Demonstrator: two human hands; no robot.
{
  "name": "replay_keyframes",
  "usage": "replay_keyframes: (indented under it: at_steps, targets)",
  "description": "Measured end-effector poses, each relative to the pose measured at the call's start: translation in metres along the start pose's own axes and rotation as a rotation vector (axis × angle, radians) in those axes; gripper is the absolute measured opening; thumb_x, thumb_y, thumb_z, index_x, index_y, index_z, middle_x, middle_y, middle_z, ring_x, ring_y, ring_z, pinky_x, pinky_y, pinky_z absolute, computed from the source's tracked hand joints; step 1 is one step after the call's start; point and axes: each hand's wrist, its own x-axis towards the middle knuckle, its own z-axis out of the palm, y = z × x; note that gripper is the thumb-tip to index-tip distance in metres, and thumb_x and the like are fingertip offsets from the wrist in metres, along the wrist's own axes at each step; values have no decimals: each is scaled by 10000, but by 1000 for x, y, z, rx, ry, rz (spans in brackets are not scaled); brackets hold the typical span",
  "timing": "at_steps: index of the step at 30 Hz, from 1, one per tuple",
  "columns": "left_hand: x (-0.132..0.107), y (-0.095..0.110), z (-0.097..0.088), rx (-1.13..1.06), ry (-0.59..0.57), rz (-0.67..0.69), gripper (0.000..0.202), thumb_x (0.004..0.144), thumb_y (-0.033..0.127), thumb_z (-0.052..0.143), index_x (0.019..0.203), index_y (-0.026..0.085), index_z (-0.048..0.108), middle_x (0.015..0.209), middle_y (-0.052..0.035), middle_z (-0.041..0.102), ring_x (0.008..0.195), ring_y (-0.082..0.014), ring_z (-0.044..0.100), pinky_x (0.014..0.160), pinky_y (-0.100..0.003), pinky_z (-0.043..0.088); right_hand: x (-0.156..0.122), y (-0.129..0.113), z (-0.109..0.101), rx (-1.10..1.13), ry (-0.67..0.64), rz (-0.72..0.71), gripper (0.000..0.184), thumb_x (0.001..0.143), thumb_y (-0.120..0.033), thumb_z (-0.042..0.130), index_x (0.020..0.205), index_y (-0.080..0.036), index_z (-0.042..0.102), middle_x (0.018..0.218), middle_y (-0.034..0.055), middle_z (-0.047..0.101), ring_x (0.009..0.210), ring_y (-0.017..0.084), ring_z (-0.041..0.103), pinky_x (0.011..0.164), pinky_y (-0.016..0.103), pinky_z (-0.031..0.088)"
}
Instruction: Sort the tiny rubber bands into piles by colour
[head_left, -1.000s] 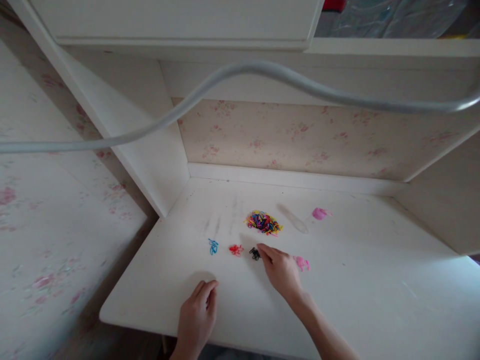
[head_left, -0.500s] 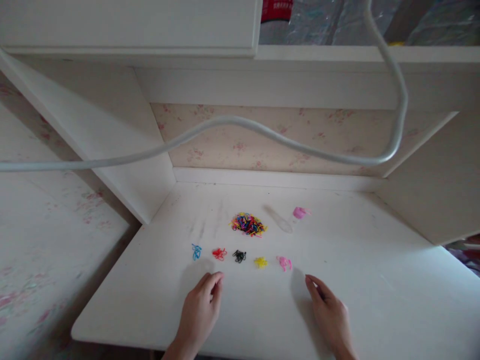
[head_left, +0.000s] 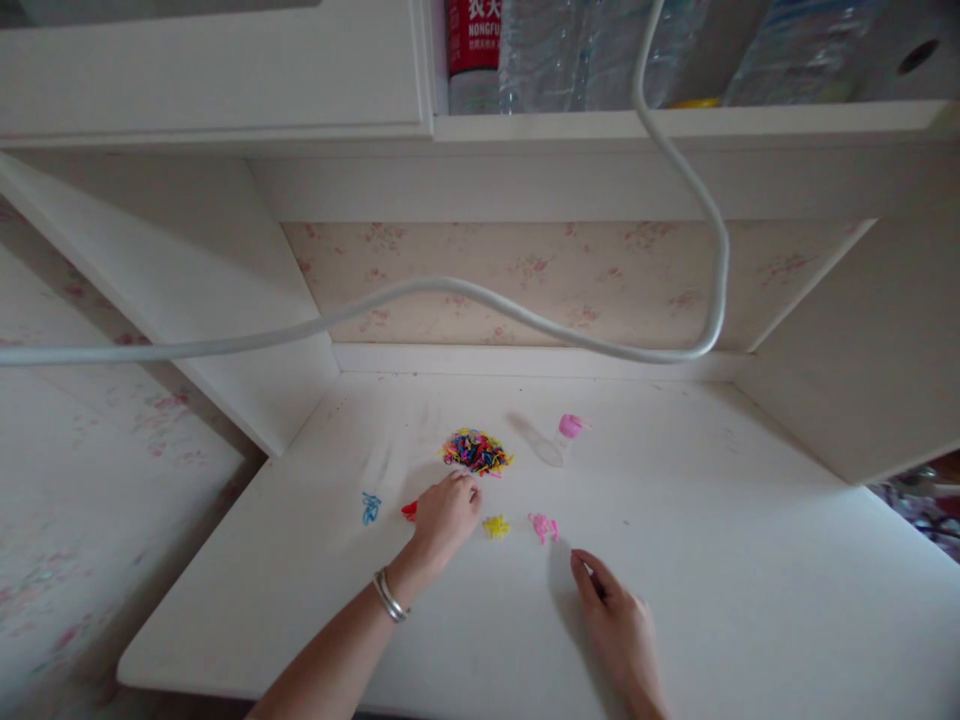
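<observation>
A heap of mixed coloured rubber bands (head_left: pixel 477 452) lies mid-desk. In front of it runs a row of small sorted clumps: blue (head_left: pixel 370 507), red (head_left: pixel 409 511), yellow (head_left: pixel 496 526) and pink (head_left: pixel 543 527). My left hand (head_left: pixel 446 512), with a bracelet on its wrist, reaches over the row to the heap's near edge. Its fingers are curled together there, it covers the spot between red and yellow, and what they pinch is hidden. My right hand (head_left: pixel 616 622) rests flat on the white desk (head_left: pixel 712 560), fingers stretched out, just below the pink clump and holding nothing.
A small clear bottle with a pink cap (head_left: pixel 568 428) lies right of the heap. A white cable (head_left: pixel 525 312) hangs across the view near the camera. Water bottles (head_left: pixel 555 50) stand on the shelf above. White side panels close in the desk left and right.
My left hand has moved forward from the desk's front to the heap, now covering the black clump. My right hand shifted slightly left. The camera tilted up a little.
</observation>
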Motion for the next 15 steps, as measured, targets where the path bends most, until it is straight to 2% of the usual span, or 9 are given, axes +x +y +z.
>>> replay_keyframes:
  at_steps: [7,15]
  targets:
    - [25,7,15,53,-5,-27,276,901,322,416,947,189,654,991,-86,667,862,-183,640,747,-280,448,0,-5,-2,-42,-18,-2,479,855,-580,341,1032,-287,675,756,8,714,709,170,660,599,217,423]
    - [36,5,21,79,10,-31,284,916,292,385,950,176,641,1036,-85,653,902,-187,633,756,-284,459,0,-3,-1,-64,2,-14,463,859,-575,343,1017,-297,677,754,4,719,708,171,665,594,215,425]
